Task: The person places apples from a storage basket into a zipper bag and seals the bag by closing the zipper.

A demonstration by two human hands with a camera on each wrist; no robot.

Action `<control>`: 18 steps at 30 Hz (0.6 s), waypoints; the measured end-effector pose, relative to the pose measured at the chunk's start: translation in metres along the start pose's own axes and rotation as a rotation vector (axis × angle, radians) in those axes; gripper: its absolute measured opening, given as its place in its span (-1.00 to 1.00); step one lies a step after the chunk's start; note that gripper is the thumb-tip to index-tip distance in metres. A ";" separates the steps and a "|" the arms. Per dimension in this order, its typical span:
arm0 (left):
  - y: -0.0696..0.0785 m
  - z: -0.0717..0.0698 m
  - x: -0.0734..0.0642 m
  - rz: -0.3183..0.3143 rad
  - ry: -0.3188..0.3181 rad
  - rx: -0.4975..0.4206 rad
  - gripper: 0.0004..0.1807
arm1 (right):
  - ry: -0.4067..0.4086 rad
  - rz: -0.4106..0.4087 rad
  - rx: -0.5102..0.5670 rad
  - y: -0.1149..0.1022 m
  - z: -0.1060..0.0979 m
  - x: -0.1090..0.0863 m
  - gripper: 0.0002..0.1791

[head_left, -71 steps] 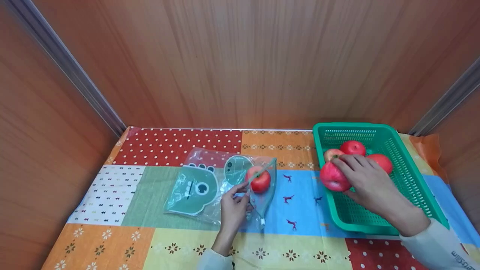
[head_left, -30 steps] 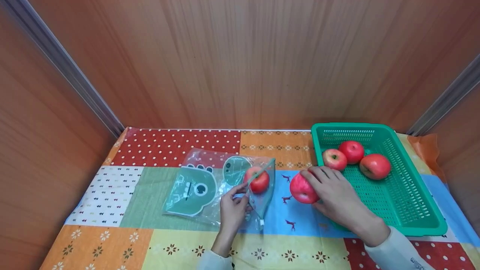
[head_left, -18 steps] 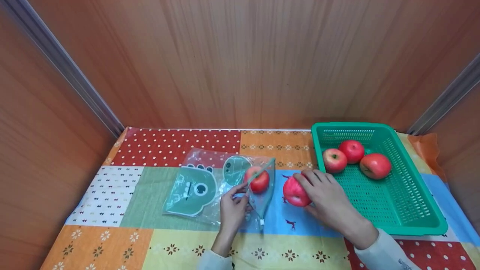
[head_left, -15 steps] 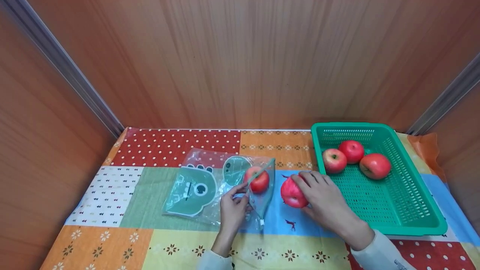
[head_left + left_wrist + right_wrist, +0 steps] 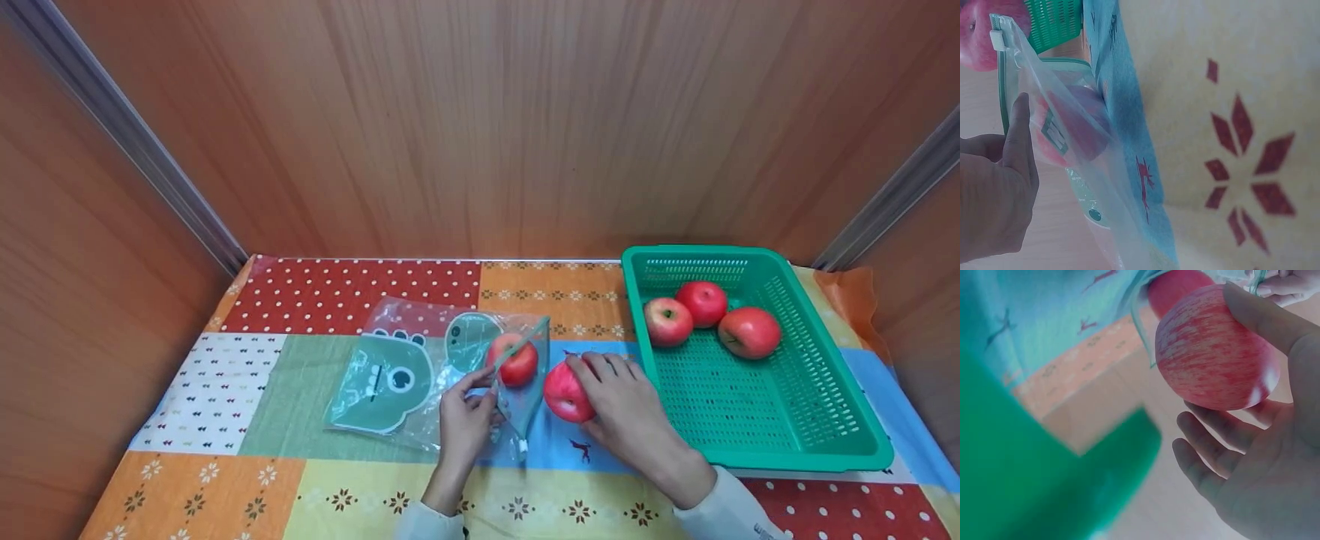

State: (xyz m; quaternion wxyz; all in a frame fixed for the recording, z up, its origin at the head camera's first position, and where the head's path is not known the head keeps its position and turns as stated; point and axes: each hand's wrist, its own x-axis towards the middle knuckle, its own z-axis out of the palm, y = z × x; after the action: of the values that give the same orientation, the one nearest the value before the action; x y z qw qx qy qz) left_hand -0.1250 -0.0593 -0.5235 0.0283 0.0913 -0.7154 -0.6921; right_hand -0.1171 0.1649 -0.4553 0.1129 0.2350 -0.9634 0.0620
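My left hand [image 5: 463, 424] pinches the upper edge of the mouth of a clear zip bag [image 5: 431, 442] with a green dinosaur print, holding it raised. Inside, near the mouth, lies a red apple [image 5: 523, 365]; the left wrist view shows it through the plastic [image 5: 1081, 126]. My right hand [image 5: 634, 416] grips another red apple [image 5: 568, 394] just right of the bag's mouth. In the right wrist view, thumb and fingers hold this striped apple [image 5: 1213, 354], in front of the bagged one. A white slider [image 5: 523, 445] sits at the near end of the zip.
To the right stands a green plastic basket [image 5: 780, 459] holding three apples [image 5: 750, 332] toward its back and left. A patchwork cloth [image 5: 360, 292] covers the table. Wooden panels [image 5: 480, 135] rise behind and at both sides.
My right hand has carried an apple out of the basket, over its left rim and leftward to the bag's mouth. My left hand and the bag have stayed in place.
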 end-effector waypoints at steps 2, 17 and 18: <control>0.000 0.000 0.000 -0.002 0.000 0.003 -0.61 | 0.002 0.019 0.005 -0.002 0.004 0.000 0.00; 0.000 0.001 -0.002 -0.004 0.013 -0.014 -0.62 | 0.040 0.155 0.045 -0.007 0.033 0.006 0.00; 0.000 0.001 -0.002 -0.001 0.014 -0.019 -0.63 | 0.041 0.161 0.051 -0.007 0.035 0.006 0.00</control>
State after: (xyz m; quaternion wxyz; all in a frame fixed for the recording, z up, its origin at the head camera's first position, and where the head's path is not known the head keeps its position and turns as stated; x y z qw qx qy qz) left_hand -0.1233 -0.0577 -0.5234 0.0339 0.0960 -0.7085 -0.6983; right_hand -0.1257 0.1495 -0.4867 0.1211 0.1581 -0.9748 0.1003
